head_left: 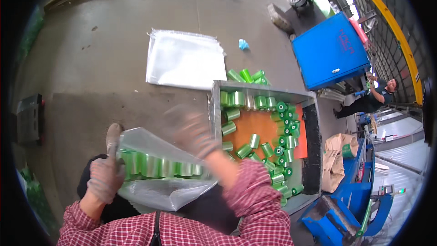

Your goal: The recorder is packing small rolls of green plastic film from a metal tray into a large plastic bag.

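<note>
My left hand (105,177), in a grey work glove, is closed on the edge of a clear plastic bag (168,193) in my lap. A row of green film rolls (150,165) lies inside the bag, side by side. My right hand (189,130), also gloved, is smeared by motion above the far right side of the bag, beside the metal bin's (211,109) left wall. Whether it holds anything cannot be made out. Many loose green rolls (244,150) lie in the bin on an orange bottom (241,125), some upright, some on their sides.
A stack of clear bags (184,59) lies on the floor ahead, with a crumpled blue scrap (243,44) nearby. More green rolls (246,75) sit beyond the bin. Rightward are a blue cabinet (330,52), brown paper sacks (333,171) and a person (375,98). A black crate (29,118) stands left.
</note>
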Motion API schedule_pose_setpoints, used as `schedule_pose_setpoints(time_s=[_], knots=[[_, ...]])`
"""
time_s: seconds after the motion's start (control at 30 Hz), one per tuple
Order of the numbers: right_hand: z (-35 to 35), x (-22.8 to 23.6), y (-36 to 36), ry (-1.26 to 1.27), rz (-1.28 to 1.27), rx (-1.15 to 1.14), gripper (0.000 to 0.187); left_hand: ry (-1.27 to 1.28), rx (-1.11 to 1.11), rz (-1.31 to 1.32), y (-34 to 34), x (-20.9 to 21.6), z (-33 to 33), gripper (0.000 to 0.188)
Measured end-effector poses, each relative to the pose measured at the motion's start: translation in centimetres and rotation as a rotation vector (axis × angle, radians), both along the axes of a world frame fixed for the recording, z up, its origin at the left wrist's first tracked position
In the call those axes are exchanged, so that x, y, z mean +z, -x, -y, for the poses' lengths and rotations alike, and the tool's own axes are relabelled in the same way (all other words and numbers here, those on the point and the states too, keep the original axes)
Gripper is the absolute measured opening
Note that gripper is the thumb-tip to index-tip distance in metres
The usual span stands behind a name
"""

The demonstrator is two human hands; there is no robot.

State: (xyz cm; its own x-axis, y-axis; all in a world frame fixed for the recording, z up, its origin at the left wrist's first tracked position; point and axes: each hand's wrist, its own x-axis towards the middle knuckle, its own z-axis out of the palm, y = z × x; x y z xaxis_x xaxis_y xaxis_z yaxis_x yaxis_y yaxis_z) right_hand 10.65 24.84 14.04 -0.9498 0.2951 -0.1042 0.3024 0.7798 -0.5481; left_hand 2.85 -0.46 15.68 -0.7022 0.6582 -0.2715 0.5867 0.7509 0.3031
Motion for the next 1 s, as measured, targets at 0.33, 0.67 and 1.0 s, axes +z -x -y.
schedule_pose_setpoints(time_s=[0.33,0.67,1.0], knots=[[-22.9,-32.1,-18.5,-0.435,0.507,-0.817,0.072,-0.676,0.413,0.331,3.2,-2.3,-4.8,0.05],[-29.1,-27.7,-13.4,-0.304,0.539,-0.839,0.081,-0.269,0.303,0.052,4.6,-0.4,-4.3,0.046],[-15.2,-19.8,-24.6,0.656,-0.256,-1.448,0.069,-0.741,-0.294,-0.024,1.1,1.5,-4.8,0.044]])
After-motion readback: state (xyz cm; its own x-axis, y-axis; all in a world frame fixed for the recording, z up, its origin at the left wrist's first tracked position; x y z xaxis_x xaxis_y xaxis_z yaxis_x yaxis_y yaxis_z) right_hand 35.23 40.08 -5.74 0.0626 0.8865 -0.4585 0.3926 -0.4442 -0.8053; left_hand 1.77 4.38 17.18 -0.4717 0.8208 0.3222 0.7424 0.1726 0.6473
